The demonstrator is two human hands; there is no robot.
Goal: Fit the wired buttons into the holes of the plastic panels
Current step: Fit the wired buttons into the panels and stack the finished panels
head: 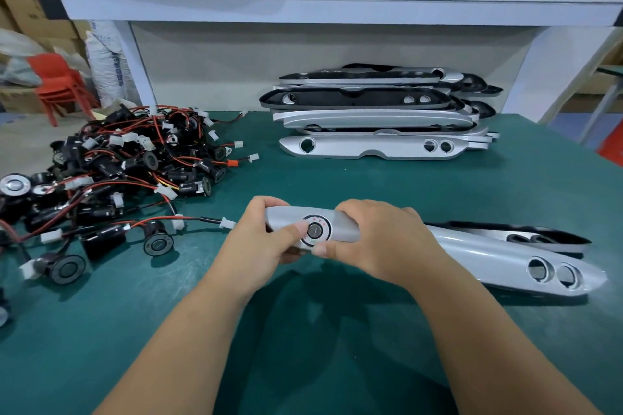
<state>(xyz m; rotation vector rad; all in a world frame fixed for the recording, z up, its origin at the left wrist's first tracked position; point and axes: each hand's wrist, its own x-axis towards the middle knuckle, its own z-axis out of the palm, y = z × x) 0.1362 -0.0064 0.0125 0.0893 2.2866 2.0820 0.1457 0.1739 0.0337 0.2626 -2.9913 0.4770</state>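
Note:
A long silver plastic panel (485, 256) is held above the green table, its left end in both hands. A round black button (316, 230) sits in the panel's left hole. My left hand (259, 239) grips the panel's left tip, thumb pressing beside the button. My right hand (381, 239) grips the panel just right of the button, fingers curled over its top edge. Two holes (553, 271) at the panel's right end hold nothing. A heap of wired buttons (111, 172) with red and black leads lies at the left.
A stack of silver panels (374, 114) lies at the back of the green table (337, 178). Another panel (526, 236) lies behind the held one at the right. A white shelf (303, 0) overhangs the back. Loose buttons (67, 268) lie near the left edge.

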